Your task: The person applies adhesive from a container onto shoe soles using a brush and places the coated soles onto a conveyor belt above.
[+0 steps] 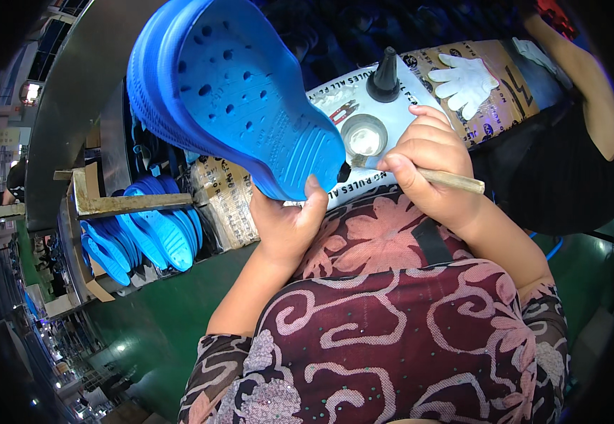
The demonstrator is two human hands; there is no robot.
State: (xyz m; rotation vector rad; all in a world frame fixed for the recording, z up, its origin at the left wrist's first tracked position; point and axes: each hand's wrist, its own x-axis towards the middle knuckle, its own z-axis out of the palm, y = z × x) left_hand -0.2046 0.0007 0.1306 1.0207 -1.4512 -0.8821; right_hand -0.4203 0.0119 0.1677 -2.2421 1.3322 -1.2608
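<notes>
A blue clog (240, 99) is filling the upper left and centre of the frame, its pale blue inner face showing scattered dark holes across the broad end and curved ridges across the narrow one, with a black round piece sitting on the edge nearest the brush. The left hand (289, 219) is gripping that narrow end from below, thumb along the near edge, so most of the clog is extending up and left beyond the grip. The right hand (434, 159) is pinching a wooden-handled brush (455, 181), its tip pointing toward the clog beside a round cup (347, 141).
</notes>
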